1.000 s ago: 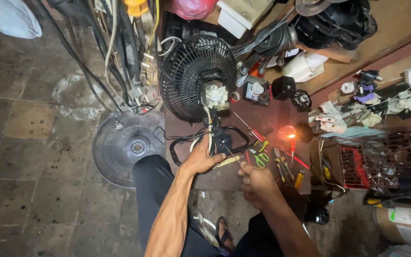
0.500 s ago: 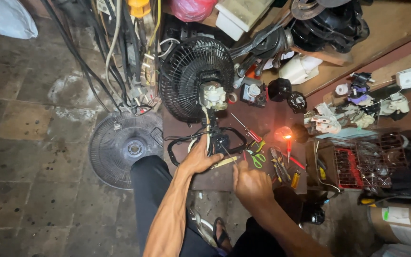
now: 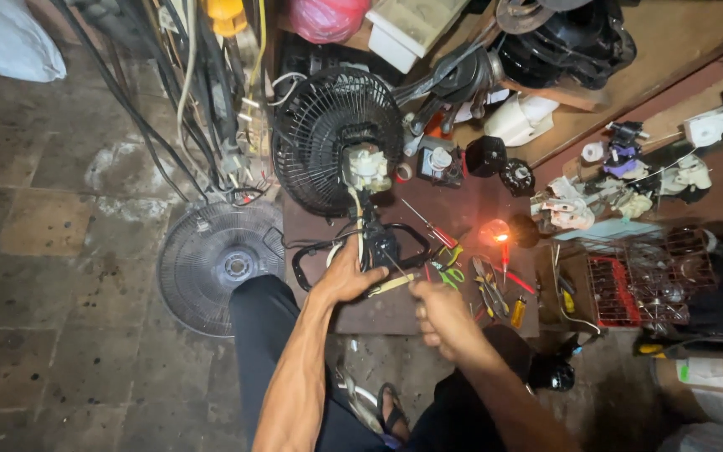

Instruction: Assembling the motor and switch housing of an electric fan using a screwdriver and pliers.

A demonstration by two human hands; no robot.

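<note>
A small black fan with a round wire guard [image 3: 328,125] and a white motor [image 3: 367,166] lies on a dark red board [image 3: 395,314]. My left hand [image 3: 346,276] grips the fan's black base [image 3: 387,247] at the board's near edge. My right hand [image 3: 438,311] is closed around a thin tool whose tip points into the base; a yellowish handle [image 3: 391,286] lies between the two hands.
A loose fan grille [image 3: 219,268] lies on the tiled floor at left. Screwdrivers and pliers [image 3: 487,289] lie by a glowing red lamp [image 3: 495,230]. A red wire basket [image 3: 629,285] stands at right. Cables, motor parts and boxes crowd the back.
My right hand has shifted slightly left toward the fan base. The camera has drifted a little; my left hand stays on the base.
</note>
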